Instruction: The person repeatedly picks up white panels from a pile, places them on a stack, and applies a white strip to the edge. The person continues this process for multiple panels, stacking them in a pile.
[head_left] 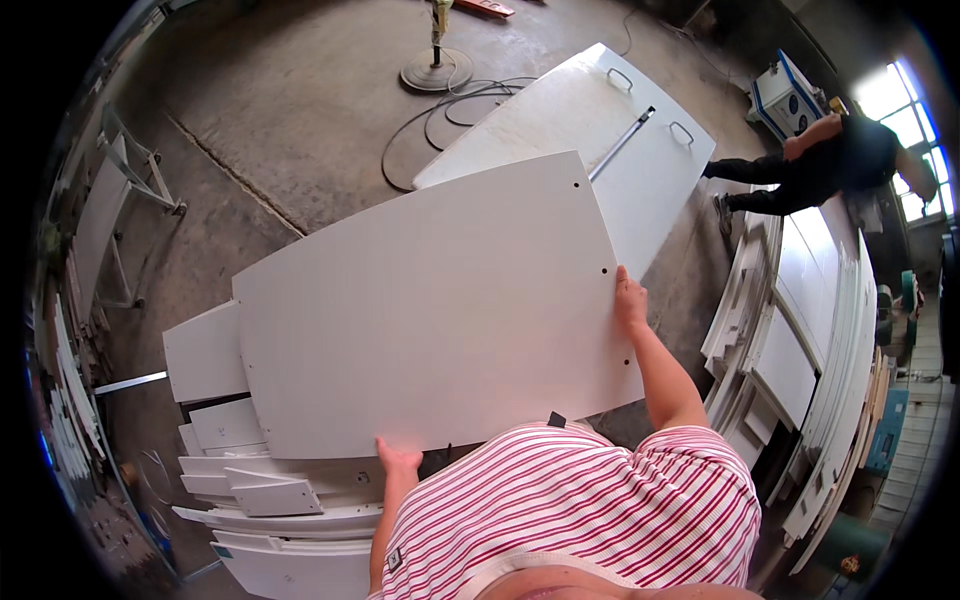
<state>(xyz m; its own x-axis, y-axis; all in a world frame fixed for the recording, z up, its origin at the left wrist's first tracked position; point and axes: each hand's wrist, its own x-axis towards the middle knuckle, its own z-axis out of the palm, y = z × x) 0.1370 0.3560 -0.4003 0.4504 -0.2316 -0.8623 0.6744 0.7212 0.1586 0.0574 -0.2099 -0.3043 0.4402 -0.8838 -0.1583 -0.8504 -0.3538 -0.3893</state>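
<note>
A large white panel (430, 310) with several dark holes along its right edge lies across the view in front of me. At its near edge, toward the left, my left hand (400, 455) grips the rim; the thumb shows on top and the other fingers are hidden underneath. Farther right, my right hand (630, 300) is closed round the panel's right edge. Beyond it is another white panel (520, 130) with two metal handles and a metal bar (622, 145) lying on it. The held panel covers this one's near part.
Stacked white boards (290, 545) are at the lower left, with more leaning boards (790, 350) at the right. A person in dark clothes (850, 160) stands at the far right. A round-based stand (437, 72) and black cable (420, 135) are on the floor. A wheeled rack (120, 200) stands left.
</note>
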